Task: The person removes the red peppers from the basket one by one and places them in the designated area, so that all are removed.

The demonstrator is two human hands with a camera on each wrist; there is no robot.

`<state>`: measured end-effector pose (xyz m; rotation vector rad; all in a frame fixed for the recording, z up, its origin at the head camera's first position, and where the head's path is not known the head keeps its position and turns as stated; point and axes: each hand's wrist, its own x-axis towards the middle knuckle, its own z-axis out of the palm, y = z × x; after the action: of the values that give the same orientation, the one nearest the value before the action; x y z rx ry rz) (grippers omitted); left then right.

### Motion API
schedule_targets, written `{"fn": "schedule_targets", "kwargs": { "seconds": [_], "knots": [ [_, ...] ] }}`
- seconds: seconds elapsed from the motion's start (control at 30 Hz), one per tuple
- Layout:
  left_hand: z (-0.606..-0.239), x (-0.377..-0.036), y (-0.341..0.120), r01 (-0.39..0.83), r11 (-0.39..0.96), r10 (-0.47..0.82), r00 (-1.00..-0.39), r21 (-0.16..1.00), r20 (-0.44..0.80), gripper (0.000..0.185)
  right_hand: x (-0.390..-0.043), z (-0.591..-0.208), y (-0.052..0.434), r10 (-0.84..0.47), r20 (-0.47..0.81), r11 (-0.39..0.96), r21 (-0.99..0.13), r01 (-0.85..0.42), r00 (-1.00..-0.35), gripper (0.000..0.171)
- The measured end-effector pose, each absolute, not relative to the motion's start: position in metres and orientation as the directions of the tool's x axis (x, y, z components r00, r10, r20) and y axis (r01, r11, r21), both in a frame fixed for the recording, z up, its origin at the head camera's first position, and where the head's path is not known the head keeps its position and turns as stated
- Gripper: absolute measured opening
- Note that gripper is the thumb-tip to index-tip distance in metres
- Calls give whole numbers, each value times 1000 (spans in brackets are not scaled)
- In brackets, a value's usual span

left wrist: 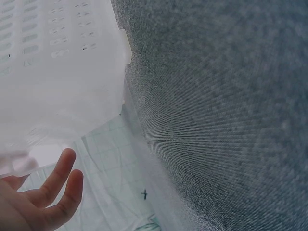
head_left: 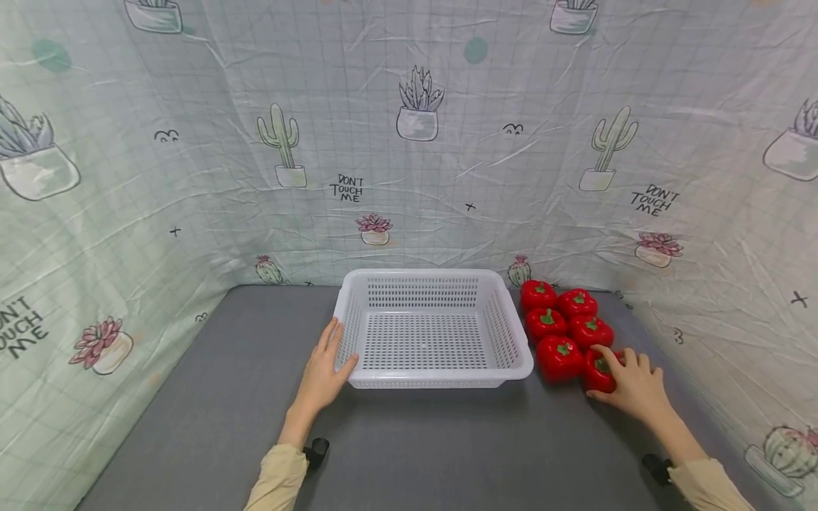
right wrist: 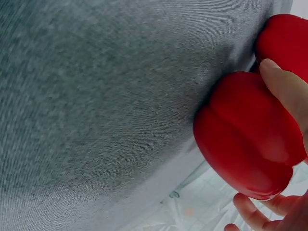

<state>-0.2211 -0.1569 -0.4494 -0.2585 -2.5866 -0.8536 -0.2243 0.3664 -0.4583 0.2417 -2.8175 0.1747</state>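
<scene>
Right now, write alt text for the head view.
A right hand grips the nearest of six red peppers on a grey table. The left hand rests against an empty white basket beside them.

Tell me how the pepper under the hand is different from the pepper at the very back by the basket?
The near pepper is partly covered and held by the right hand; the back pepper sits untouched. The near one is at the front of the group, farther from the white basket; the back one is beside its far corner. Both are red with green stems.
</scene>
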Motion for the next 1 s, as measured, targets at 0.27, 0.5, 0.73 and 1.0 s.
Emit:
{"fn": "schedule_targets", "kwargs": {
  "seconds": [0.27,0.5,0.73,1.0],
  "knots": [
    [-450,-220,-156,290,791,45,-906,539,421,65,-221,-453,359,-118,282,982,-107,-154,-952,88],
    [-450,-222,-158,298,788,55,-906,539,420,67,-220,-445,346,-120,363,983,-88,-162,-924,84],
    [-446,-222,-159,312,760,88,-919,570,385,70,-220,-440,329,-166,433,971,-86,-224,-886,74],
    [-442,-222,-165,332,670,129,-933,664,336,67,-223,-438,303,-231,495,935,-124,-331,-837,64]
  ]
}}
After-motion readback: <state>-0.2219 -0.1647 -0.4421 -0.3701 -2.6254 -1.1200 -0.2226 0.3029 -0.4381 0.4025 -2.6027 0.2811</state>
